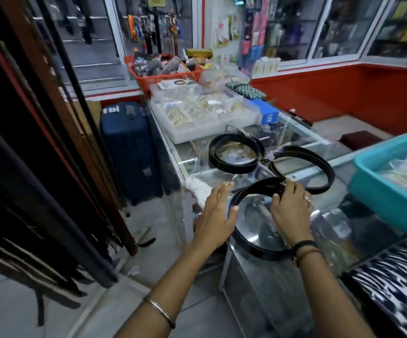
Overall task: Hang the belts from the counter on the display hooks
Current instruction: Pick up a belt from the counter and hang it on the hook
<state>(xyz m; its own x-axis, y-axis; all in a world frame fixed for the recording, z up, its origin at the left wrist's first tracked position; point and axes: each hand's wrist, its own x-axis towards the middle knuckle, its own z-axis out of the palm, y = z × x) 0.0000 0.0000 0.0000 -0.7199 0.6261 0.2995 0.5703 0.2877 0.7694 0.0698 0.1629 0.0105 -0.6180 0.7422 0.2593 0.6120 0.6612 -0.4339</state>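
Note:
Three black belts lie looped on the glass counter (222, 175). The nearest belt (251, 247) curls in a wide loop between my hands. My right hand (291, 211) pinches its buckle end at the top of the loop. My left hand (215, 215) has its fingers spread and rests against the loop's left side, thumb touching the strap. A second belt (231, 164) forms a coil further back on the counter. The third belt (321, 167) loops to the right of it. Dark belts (58, 191) hang in a row on the display rack at my left.
A teal tub (387, 196) of packets sits on the counter's right. Clear boxes of bangles (197, 113) and an orange basket (153, 79) stand further back. A blue suitcase (129, 147) stands on the floor between counter and rack. Black-and-white fabric (392, 289) lies at lower right.

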